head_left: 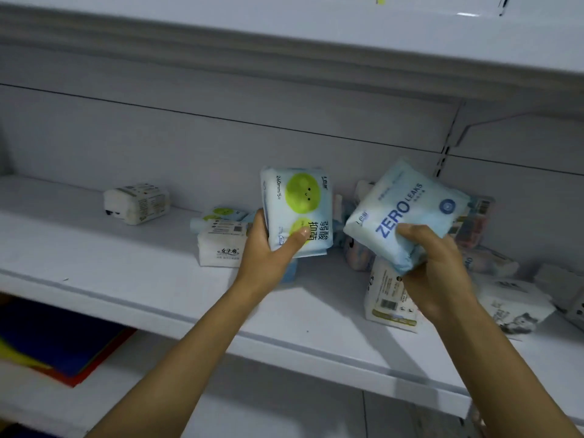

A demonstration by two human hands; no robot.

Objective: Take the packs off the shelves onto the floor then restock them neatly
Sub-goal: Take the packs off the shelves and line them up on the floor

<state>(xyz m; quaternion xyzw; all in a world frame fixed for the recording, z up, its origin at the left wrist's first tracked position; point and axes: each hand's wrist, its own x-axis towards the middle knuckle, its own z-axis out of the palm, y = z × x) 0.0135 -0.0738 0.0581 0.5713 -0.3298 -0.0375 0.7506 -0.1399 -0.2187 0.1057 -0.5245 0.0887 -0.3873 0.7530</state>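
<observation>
My left hand [268,251] grips a white-and-blue pack with two green circles [297,207], held upright above the white shelf [132,267]. My right hand [433,263] grips a pale blue pack printed "ZERO LEAKS" [407,210], tilted, a little right of the first. Both packs are lifted off the shelf. Behind and below them lie several more packs: a white one [219,249] with a smaller green-dotted one [221,213] behind it, a white pack with a barcode [387,298] under my right hand, and a lone white pack [137,202] further left.
More packs [515,298] lie jumbled at the shelf's right end, with colourful ones [474,219] against the back panel. An upper shelf [316,36] overhangs closely. On the lower shelf at the left sits a blue, red and yellow flat item [60,346].
</observation>
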